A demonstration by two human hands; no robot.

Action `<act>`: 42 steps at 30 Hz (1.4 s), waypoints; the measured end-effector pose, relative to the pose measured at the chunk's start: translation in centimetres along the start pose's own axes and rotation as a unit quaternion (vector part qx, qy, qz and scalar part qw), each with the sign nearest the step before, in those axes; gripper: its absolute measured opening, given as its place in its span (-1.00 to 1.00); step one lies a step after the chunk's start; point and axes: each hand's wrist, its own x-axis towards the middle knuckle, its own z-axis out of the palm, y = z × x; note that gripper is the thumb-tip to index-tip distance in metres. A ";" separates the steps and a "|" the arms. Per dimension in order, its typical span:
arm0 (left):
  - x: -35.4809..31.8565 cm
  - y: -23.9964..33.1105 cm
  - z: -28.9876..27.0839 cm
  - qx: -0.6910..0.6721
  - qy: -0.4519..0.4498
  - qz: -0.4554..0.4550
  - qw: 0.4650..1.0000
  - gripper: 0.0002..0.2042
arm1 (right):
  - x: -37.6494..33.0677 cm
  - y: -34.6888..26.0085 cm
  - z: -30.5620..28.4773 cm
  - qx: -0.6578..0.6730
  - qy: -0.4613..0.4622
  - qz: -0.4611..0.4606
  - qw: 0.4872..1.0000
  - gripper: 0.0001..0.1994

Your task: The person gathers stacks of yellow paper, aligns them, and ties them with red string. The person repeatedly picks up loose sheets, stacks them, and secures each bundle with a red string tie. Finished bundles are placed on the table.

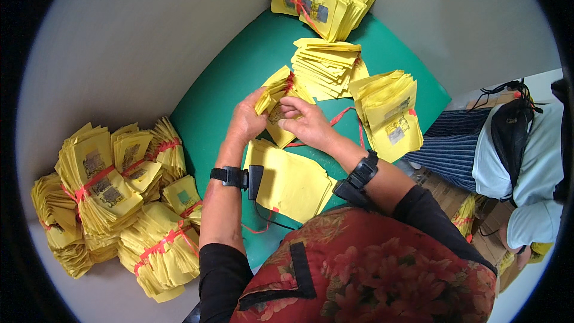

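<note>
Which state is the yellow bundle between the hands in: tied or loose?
Tied: a red band crosses the yellow bundle, gripped by left hand and right hand.

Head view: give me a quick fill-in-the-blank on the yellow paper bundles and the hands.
1. Both hands, left hand and right hand, hold one small bundle of yellow paper sheets over the ____ table top.
2. The tied yellow paper bundles heaped on the pale floor lie on the person's ____ side.
3. Those bundles are bound with ____ string.
4. Each forearm carries a ____ wrist strap.

Missing words: green; left; red; black
</note>
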 end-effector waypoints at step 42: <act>-10.4 12.0 -7.2 0.030 0.210 0.015 0.977 -0.29 | -3.7 -9.9 -3.1 0.091 -0.197 0.056 0.975 -0.31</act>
